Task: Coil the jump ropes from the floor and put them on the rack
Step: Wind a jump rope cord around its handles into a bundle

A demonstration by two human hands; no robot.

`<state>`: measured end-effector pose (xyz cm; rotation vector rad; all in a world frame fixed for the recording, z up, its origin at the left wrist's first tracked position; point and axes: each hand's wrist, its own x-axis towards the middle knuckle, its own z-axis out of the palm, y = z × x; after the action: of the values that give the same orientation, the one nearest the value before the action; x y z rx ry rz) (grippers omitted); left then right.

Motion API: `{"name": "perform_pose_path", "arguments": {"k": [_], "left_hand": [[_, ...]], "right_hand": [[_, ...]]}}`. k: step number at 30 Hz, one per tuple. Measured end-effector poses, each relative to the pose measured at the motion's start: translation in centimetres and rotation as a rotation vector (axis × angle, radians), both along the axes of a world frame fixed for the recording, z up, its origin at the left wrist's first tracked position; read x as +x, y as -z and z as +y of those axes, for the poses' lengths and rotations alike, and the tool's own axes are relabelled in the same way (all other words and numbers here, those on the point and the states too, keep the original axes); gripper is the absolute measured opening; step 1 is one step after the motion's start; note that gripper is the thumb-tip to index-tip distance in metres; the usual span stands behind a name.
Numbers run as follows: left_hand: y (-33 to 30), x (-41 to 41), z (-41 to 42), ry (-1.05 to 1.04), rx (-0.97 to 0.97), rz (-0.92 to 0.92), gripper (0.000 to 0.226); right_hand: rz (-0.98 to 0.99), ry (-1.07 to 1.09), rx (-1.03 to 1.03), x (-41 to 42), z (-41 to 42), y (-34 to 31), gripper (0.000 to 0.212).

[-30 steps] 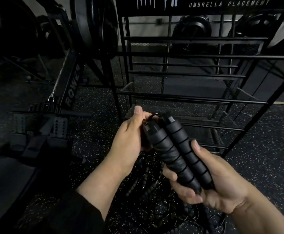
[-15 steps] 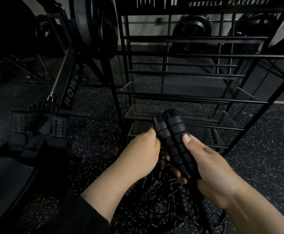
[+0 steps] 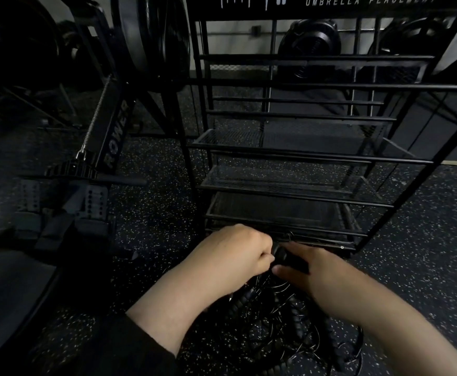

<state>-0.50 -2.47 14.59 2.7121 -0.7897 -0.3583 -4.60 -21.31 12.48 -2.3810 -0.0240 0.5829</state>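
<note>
Right hand (image 3: 327,275) grips ribbed foam handles (image 3: 289,257); left hand (image 3: 238,253) fingers curl, pinching thin cord above the tangled ropes (image 3: 276,329) on speckled floor (image 3: 154,218).

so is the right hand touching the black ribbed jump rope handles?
Touching. The head view shows the right hand with thumb and fingers wrapped around the black ribbed jump rope handles, no gap visible.

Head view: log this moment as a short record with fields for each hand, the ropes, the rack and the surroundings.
left hand: left hand, fingers curled, apparently gripping cord hidden under it
right hand: right hand holds the black handles
ropes: tangled jump ropes lie on the floor below the hands
rack: black rack, visible shelves hold no rope
surroundings: rower at left
</note>
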Motion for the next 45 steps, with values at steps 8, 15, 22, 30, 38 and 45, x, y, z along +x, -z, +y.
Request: {"name": "perform_pose_path", "arguments": {"k": [8, 15, 22, 30, 38, 45], "left_hand": [[-1.4, 0.0, 1.3, 0.027, -0.448, 0.259, 0.009], [-1.9, 0.5, 1.2, -0.059, -0.697, 0.518, 0.013], [-1.3, 0.6, 1.1, -0.071, -0.59, 0.414, 0.014], [-0.5, -0.4, -0.1, 0.006, -0.45, 0.349, 0.01], [-1.3, 0.5, 0.2, -0.116, -0.607, 0.549, 0.019], [-1.0, 1.2, -0.2, -0.398, -0.791, 0.631, 0.032]], "right_hand": [[0.159, -0.323, 0.194, -0.6, -0.2, -1.6, 0.038], [0.116, -0.386, 0.49, -1.2, -0.6, -4.0, 0.028], [0.093, -0.356, 0.402, -1.3, -0.4, -3.1, 0.059], [0.157, -0.218, 0.245, -1.7, 1.4, -2.8, 0.053], [0.106, -0.184, 0.378, -1.2, 0.0, -3.5, 0.06], [-0.018, -0.081, 0.711, -0.9, -1.1, -3.8, 0.044]]}}
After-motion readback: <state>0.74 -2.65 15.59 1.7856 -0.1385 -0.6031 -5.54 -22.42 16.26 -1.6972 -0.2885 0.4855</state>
